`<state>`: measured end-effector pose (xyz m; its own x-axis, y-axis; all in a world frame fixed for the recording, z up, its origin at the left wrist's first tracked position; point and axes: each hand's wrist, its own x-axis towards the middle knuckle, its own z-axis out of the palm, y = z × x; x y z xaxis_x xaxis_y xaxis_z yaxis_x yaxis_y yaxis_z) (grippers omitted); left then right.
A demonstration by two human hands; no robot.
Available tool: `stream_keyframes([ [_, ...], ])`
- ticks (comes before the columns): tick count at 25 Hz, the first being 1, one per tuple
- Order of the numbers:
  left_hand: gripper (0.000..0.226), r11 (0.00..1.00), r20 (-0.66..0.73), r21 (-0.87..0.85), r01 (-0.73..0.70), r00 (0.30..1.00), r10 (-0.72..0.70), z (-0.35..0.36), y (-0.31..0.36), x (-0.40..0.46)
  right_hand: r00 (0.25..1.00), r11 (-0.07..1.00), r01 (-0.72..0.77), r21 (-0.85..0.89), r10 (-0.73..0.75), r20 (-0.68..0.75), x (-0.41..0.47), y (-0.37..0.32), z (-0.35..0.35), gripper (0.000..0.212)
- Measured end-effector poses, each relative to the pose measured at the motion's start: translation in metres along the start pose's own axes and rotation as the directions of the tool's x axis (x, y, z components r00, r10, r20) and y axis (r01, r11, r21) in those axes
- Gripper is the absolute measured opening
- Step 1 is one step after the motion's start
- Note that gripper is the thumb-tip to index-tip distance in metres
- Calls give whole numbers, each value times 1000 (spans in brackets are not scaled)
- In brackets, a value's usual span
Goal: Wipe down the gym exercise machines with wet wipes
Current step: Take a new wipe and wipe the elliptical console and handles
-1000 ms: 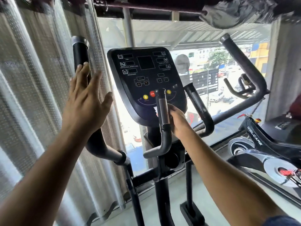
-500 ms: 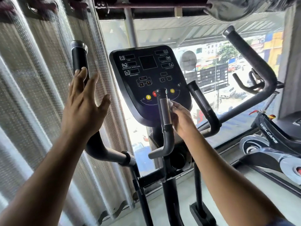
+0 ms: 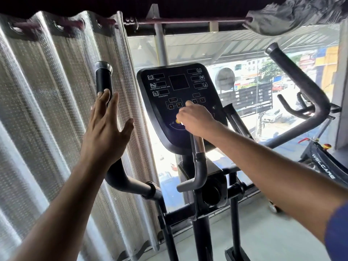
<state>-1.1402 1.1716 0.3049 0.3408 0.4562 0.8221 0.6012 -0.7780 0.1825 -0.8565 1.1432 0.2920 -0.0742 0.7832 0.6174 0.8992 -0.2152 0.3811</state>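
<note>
Silvery perforated curtain [image 3: 56, 110] hangs in folds left of the console [image 3: 180, 106], close behind the black foam-wrapped left handlebar [image 3: 104, 80] with its chrome end cap, leaving little room on that side. Left of the console, the left hand [image 3: 105, 129] lies flat against this handlebar, fingers straight and together, thumb spread apart. At the console's lower face, the right hand [image 3: 195, 119] is curled over the top of the inner grip [image 3: 197, 147] (a chrome band shows just below the knuckles); a small white bit at the fingers may be the wet wipe [image 3: 182, 123], mostly hidden inside the fist. The console itself is a dark, glossy, rounded panel with small buttons. Right of the console, the right handlebar [image 3: 301, 87] curves upward before the window glass, and beyond it stands another black machine [image 3: 323, 166].
</note>
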Motion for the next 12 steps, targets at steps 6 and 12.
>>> stream_keyframes([
  [6, 73, 1000, 11, -10, 1, 1000, -1, 1, -3, 0, 802, 903, -263, 340, 9, 597, 70, 37, -25, 3],
  [12, 70, 1000, -1, -20, 21, 1000, -21, 2, -4, -1, 746, 56, -666, 744, 80, 661, 26, 66, 30, 17],
])
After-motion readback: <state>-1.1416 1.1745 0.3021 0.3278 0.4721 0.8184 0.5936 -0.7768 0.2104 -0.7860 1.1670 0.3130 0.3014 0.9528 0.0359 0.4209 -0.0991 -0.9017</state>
